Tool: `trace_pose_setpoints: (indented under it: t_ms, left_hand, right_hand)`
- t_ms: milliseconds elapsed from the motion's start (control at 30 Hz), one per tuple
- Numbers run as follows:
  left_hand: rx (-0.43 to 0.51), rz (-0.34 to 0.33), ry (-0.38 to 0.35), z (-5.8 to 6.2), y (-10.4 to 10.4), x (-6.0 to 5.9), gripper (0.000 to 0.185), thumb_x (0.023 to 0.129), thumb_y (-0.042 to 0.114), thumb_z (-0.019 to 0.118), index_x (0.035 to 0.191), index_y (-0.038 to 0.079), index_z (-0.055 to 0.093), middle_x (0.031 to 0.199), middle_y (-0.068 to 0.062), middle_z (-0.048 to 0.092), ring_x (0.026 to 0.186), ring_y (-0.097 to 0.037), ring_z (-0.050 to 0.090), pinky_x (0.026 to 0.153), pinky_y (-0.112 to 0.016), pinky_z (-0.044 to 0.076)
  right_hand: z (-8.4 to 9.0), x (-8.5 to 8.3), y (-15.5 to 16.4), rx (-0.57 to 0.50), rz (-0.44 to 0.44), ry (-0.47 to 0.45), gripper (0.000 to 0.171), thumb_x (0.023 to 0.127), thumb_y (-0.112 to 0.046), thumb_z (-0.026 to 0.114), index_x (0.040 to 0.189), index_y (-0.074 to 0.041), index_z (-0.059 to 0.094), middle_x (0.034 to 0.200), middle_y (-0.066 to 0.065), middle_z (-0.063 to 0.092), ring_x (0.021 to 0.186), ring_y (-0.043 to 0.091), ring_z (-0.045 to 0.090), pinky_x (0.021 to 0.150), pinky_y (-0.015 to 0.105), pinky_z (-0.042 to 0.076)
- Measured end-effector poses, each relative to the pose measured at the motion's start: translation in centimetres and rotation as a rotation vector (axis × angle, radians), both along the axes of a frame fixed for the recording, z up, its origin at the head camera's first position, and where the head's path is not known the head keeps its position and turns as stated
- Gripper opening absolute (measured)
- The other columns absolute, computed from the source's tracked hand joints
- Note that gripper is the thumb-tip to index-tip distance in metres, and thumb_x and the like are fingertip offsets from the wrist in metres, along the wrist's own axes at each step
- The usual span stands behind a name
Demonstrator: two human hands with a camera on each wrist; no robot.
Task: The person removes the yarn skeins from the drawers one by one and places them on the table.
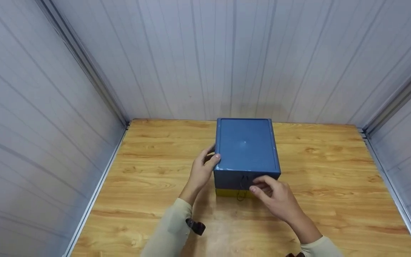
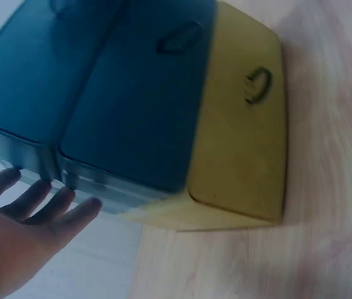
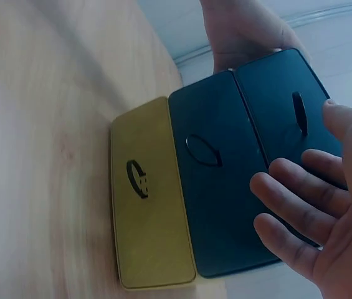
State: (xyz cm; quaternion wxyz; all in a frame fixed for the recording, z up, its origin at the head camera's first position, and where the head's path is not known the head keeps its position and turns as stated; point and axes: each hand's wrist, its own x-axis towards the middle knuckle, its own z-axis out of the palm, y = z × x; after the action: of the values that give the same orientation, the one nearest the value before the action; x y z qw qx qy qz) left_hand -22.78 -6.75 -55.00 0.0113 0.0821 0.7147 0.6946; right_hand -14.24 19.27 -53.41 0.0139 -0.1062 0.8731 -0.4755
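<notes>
A small drawer cabinet (image 1: pixel 246 142) with a blue top stands on the wooden table. Its front has two dark blue drawers, an upper one (image 3: pixel 281 99) and a middle one (image 3: pixel 216 199), above a yellow drawer (image 3: pixel 154 237). Each drawer carries a dark loop handle, such as the top handle (image 3: pixel 300 113). My left hand (image 1: pixel 201 173) rests along the cabinet's left side, its fingers stretched out and the thumb at the top edge. In front of the upper drawer is my right hand (image 1: pixel 278 198), fingers loosely bent beside the top handle and holding nothing.
The wood-grain table (image 1: pixel 148 185) stretches out on both sides of the cabinet. A pale panelled wall (image 1: pixel 177 64) rises close behind it, with side walls at left and right. Dark straps (image 1: pixel 195 226) sit at the sleeves.
</notes>
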Motion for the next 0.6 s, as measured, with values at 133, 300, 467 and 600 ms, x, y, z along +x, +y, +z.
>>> trace_pose_setpoints:
  t_ms: [133, 300, 467, 600]
  left_hand:
    - [0.035, 0.003, -0.024, 0.2, 0.0, 0.0, 0.055, 0.102, 0.028, 0.063, 0.152, 0.01, 0.05, 0.148, -0.015, 0.054, 0.134, -0.031, 0.056, 0.104, -0.042, 0.053]
    - [0.022, 0.021, -0.028, 0.2, 0.2, -0.1, 0.055, 0.102, 0.029, 0.063, 0.152, 0.01, 0.051, 0.147, -0.015, 0.056, 0.133, -0.03, 0.057, 0.105, -0.041, 0.053]
    - [0.027, 0.03, -0.04, 0.3, 0.2, 0.2, 0.054, 0.102, 0.027, 0.061, 0.152, 0.01, 0.05, 0.148, -0.016, 0.056, 0.133, -0.031, 0.057, 0.106, -0.043, 0.052]
    - [0.025, 0.022, -0.032, 0.4, 0.2, 0.4, 0.055, 0.103, 0.026, 0.061, 0.154, 0.009, 0.047, 0.149, -0.018, 0.054, 0.136, -0.033, 0.055, 0.108, -0.046, 0.051]
  right_hand:
    - [0.0, -0.1, -0.5, 0.015, 0.009, 0.013, 0.03, 0.097, -0.043, 0.069, 0.11, -0.017, 0.074, 0.096, -0.008, 0.075, 0.083, 0.009, 0.069, 0.077, 0.028, 0.058]
    - [0.1, -0.5, -1.0, 0.054, -0.001, 0.017, 0.031, 0.096, -0.049, 0.069, 0.108, -0.021, 0.075, 0.096, -0.009, 0.075, 0.083, 0.007, 0.069, 0.077, 0.029, 0.059]
    - [0.1, -0.5, -1.5, 0.085, -0.001, 0.029, 0.032, 0.095, -0.047, 0.071, 0.107, -0.018, 0.077, 0.097, -0.005, 0.076, 0.083, 0.007, 0.07, 0.076, 0.031, 0.06]
    - [0.1, -0.3, -2.0, 0.066, 0.005, 0.048, 0.025, 0.095, -0.037, 0.074, 0.104, -0.014, 0.078, 0.097, -0.001, 0.077, 0.083, 0.008, 0.071, 0.076, 0.031, 0.06]
